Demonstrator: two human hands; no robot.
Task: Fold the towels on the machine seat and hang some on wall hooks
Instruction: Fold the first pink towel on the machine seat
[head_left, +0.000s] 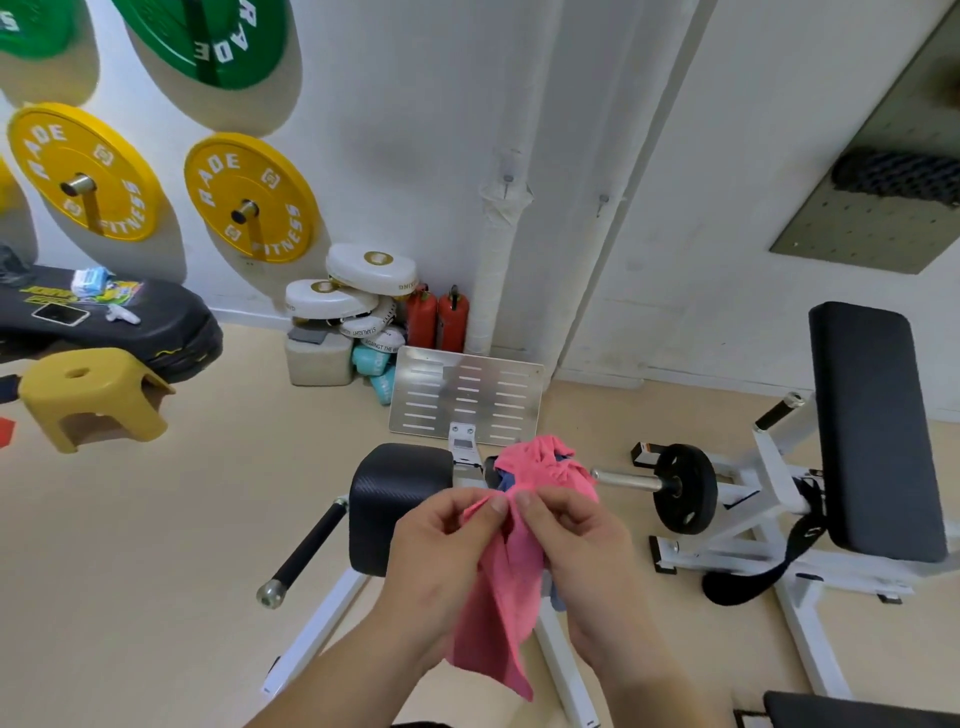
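Observation:
A pink towel (511, 582) hangs crumpled between my two hands above the black padded machine seat (395, 499). My left hand (441, 551) pinches its upper edge with thumb and forefinger. My right hand (576, 540) pinches the same edge right beside it, thumbs almost touching. The towel's far end (550, 462) lies bunched on the machine over a blue towel (506, 480) that shows only as a sliver. Two small wall hooks (506, 182) (602, 200) stick out of the white wall ahead.
Yellow and green weight plates (249, 197) hang on the left wall. A yellow stool (93, 397) stands on the floor at left. A metal footplate (467, 397), red extinguishers (439, 317) and a bench with black backrest (878, 431) and loaded plate (685, 488) surround the seat.

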